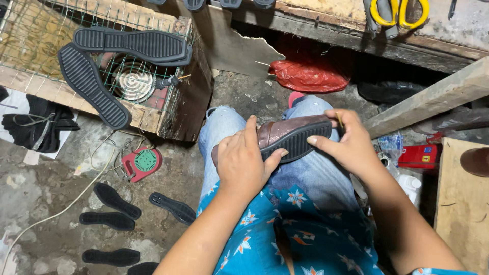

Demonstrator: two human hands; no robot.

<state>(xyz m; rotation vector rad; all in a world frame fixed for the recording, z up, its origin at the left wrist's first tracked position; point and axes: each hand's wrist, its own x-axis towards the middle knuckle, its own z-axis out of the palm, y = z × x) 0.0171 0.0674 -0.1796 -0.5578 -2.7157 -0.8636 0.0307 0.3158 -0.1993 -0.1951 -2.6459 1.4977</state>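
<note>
Nearest the camera, the left hand (243, 162) is wrapping around the heel end of a brown leather shoe with a black ribbed rubber sole (288, 136), thumb lying on the sole edge and fingers closing over the upper. The shoe is resting across the person's lap, on pale blue jeans (316, 173), lying on its side between both hands. The right hand (347, 143) is gripping the toe end, thumb pressing along the sole rim and fingers curling over the far side, with a thin stick-like thing showing at its fingertips; what that is cannot be told.

Further out on the concrete floor (46, 188), left of the knees, several loose black rubber soles (116, 200) are lying near a small red round device (142, 162) with a green grille. Beyond them, two long black ribbed soles (109, 63) are lying on wire mesh over a wooden box (181, 97) holding a coil heater. A red plastic bag (308, 75) is sitting under the far bench, and yellow-handled scissors (399, 12) are lying at the top edge.
</note>
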